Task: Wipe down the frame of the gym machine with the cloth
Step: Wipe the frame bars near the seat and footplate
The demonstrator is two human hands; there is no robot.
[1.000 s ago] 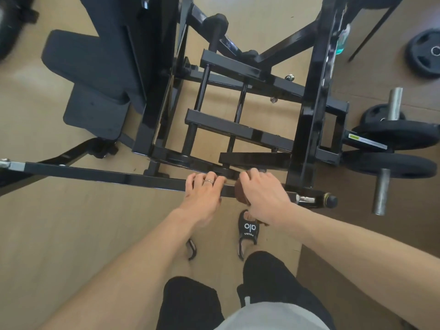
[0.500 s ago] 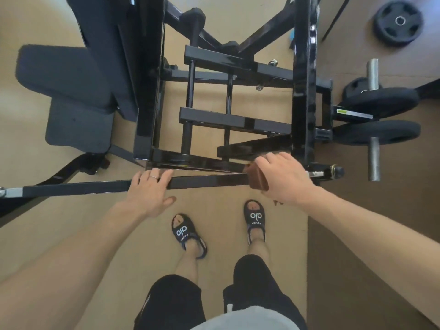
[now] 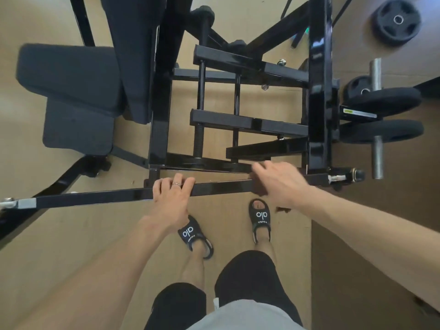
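Note:
The black gym machine frame [image 3: 319, 91] fills the upper middle. Its low horizontal bar [image 3: 95, 197] crosses in front of me from left to right. My left hand [image 3: 171, 198], wearing a ring, grips this bar with its fingers curled over the top. To its right, my right hand [image 3: 278, 184] presses a brown cloth [image 3: 259, 189] onto the same bar with its fingers wrapped over it. Most of the cloth is hidden under that hand, and a small scrap hangs below the wrist. The right hand is motion-blurred.
Two black weight plates [image 3: 383, 101] sit on a steel peg at the frame's right side, and another plate [image 3: 396, 20] lies on the floor top right. A dark seat pad [image 3: 69, 77] is at the left. My feet in black slides [image 3: 260, 220] stand under the bar. A dark mat [image 3: 371, 246] lies at the right.
My left hand shifted left along the bar and took a new grip. My right hand slid the cloth right towards the bar's end, then back left. The camera view also shifted.

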